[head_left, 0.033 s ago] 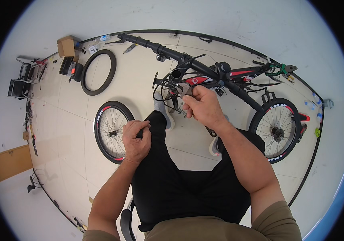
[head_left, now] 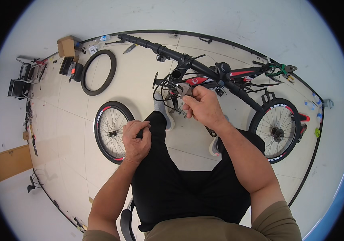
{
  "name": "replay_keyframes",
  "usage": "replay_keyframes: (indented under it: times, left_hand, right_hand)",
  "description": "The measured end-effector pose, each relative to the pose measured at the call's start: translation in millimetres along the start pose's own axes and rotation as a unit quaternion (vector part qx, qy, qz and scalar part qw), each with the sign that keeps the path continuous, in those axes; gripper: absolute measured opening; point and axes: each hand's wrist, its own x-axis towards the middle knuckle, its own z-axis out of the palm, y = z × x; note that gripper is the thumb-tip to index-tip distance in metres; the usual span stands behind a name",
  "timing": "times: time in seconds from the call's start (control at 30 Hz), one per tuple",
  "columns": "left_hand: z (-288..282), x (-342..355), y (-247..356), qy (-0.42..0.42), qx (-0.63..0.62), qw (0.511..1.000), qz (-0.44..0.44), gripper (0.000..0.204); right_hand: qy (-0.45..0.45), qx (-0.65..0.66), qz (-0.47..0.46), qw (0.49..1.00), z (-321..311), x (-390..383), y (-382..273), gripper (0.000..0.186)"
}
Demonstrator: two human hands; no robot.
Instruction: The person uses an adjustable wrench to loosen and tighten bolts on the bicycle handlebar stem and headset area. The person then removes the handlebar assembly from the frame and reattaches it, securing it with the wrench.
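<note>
On the left of the floor [head_left: 67,120], a bare tyre [head_left: 85,77] was laid near the far edge, and the spoked front wheel [head_left: 112,133] was set nearer, apart from the bicycle frame [head_left: 198,80]. The left hand [head_left: 136,138] was rested at the left knee [head_left: 158,120], fingers loosely curled; whether anything was held under the palm could not be told.

Toward the centre, an adjustable wrench [head_left: 184,89] was gripped between thumb and bent fingers of the right hand [head_left: 204,106]. Its head was presented among the control cables [head_left: 164,81] at the frame's front end; engagement with a nut could not be confirmed. As a judgement, full seating on the flats was called for, with slack removed, cables kept clear and force directed toward the fixed jaw. The frame was best steadied by the free left hand.

The handlebar [head_left: 204,70] was angled across the frame, and the rear wheel [head_left: 276,134] was positioned toward the floor's right edge.
</note>
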Motion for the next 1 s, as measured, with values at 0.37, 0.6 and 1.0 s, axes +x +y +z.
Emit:
replay_keyframes:
  times: [0.37,0.6,1.0]
  left_hand:
    - [-1.6,-0.3,1.3,-0.002,-0.005,1.000,-0.010,0.016]
    - [-0.4,-1.4,-1.2,-0.004,-0.003,1.000,-0.011,0.016]
    - [1.0,-1.2,1.5,-0.004,0.004,1.000,-0.008,0.015]
  right_hand:
    - [0.006,-0.017,-0.016,1.000,2.6,-0.5,-3.0,0.013]
    - [-0.017,-0.080,-0.043,0.996,-2.4,4.6,5.7,0.016]
    - [0.033,-0.168,-0.158,0.972,-4.8,3.2,16.0,0.019]
